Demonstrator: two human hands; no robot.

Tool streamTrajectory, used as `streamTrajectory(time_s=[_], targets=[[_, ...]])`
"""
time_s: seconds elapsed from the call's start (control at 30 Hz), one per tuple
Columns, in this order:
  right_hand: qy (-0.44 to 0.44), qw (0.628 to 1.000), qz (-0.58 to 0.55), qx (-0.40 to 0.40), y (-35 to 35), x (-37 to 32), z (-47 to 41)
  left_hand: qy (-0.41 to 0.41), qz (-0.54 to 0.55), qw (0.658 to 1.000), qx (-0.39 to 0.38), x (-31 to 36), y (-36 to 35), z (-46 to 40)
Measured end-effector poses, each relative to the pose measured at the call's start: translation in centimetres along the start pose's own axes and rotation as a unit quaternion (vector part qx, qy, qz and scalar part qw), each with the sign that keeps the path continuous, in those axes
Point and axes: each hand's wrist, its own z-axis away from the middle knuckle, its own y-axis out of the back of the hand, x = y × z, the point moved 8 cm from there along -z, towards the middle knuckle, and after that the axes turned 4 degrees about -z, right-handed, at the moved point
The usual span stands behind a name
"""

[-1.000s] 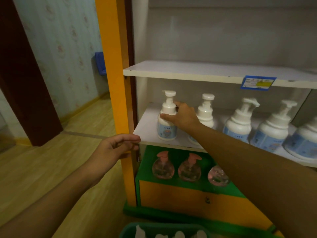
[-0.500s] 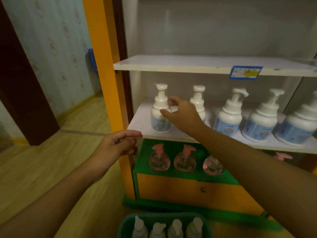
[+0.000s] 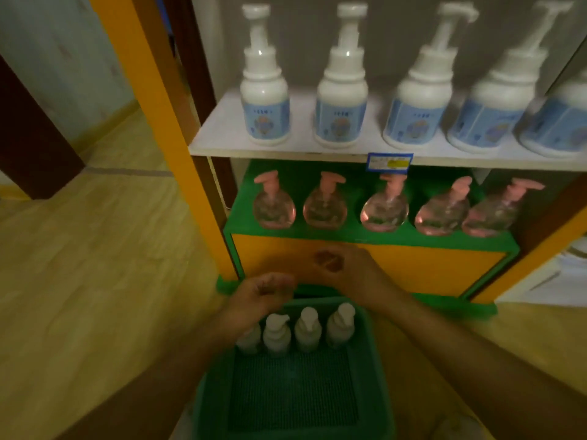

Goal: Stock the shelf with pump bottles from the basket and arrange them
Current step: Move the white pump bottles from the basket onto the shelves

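A green basket (image 3: 378,376) sits on the floor below me with several white pump bottles (image 3: 308,331) standing in a row at its far end. My left hand (image 3: 260,293) hovers over the basket's far left corner, fingers loosely curled and empty. My right hand (image 3: 346,268) hangs just beyond the basket's far rim, fingers curled, holding nothing. Several white pump bottles with blue labels (image 3: 265,100) stand in a row on the white shelf (image 3: 222,134).
Several clear pink pump bottles (image 3: 325,208) line the green ledge (image 3: 244,201) under the white shelf. An orange upright post (image 3: 165,122) frames the shelf's left side. Wooden floor (image 3: 95,265) spreads to the left, with a dark door frame (image 3: 35,138) beyond.
My right hand has let go of the leftmost white bottle on the shelf and dropped toward the basket. My left hand has come down too. My view has tilted downward.
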Motion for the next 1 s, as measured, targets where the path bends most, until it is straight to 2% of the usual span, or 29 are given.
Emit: streamTrajectory(time_s=[0.07,0.17,0.23,0.3,0.4,0.47,0.53,0.67,0.77,0.83,0.9,1.0], targets=[[-0.06,0.998,0.02,-0.024,-1.7,5.4,0.7,0.017,-0.057,0.998,-0.029,-3.5,-2.1,-1.2],[-0.101,0.993,0.051,-0.031,-3.2,12.4,1.2,0.022,-0.17,0.984,-0.052,-7.4,-4.9,-3.4],[-0.123,0.992,0.036,-0.019,-3.7,15.9,1.4,-0.018,-0.33,0.942,-0.053,-8.7,-6.2,-5.2],[-0.145,0.989,0.027,-0.023,-4.6,18.6,1.7,-0.064,-0.442,0.892,-0.071,-9.1,-7.7,-6.7],[-0.173,0.984,-0.011,-0.052,-6.5,21.6,2.0,-0.036,-0.497,0.859,-0.119,-10.5,-9.1,-8.3],[-0.178,0.981,-0.033,-0.068,-7.6,22.6,1.9,-0.018,-0.51,0.851,-0.124,-11.2,-9.1,-9.1],[-0.182,0.98,-0.044,-0.068,-8.3,23.3,1.6,-0.009,-0.509,0.851,-0.129,-11.6,-9.0,-9.8],[-0.211,0.977,-0.034,-0.019,-8.8,24.9,0.3,-0.008,-0.492,0.864,-0.107,-10.5,-8.7,-10.2],[-0.221,0.975,-0.014,-0.024,-9.0,25.1,0.1,-0.024,-0.456,0.886,-0.084,-9.1,-8.7,-9.9],[-0.224,0.974,-0.01,-0.029,-8.6,24.5,0.4,-0.025,-0.4,0.914,-0.067,-8.2,-8.4,-9.6],[-0.219,0.975,-0.023,-0.011,-7.2,22.9,0.9,-0.039,-0.353,0.934,-0.041,-6.4,-7.6,-8.9],[-0.167,0.985,-0.001,0.037,-3.3,18.2,1.3,-0.078,-0.307,0.948,-0.011,-2.3,-6.1,-7.4]])
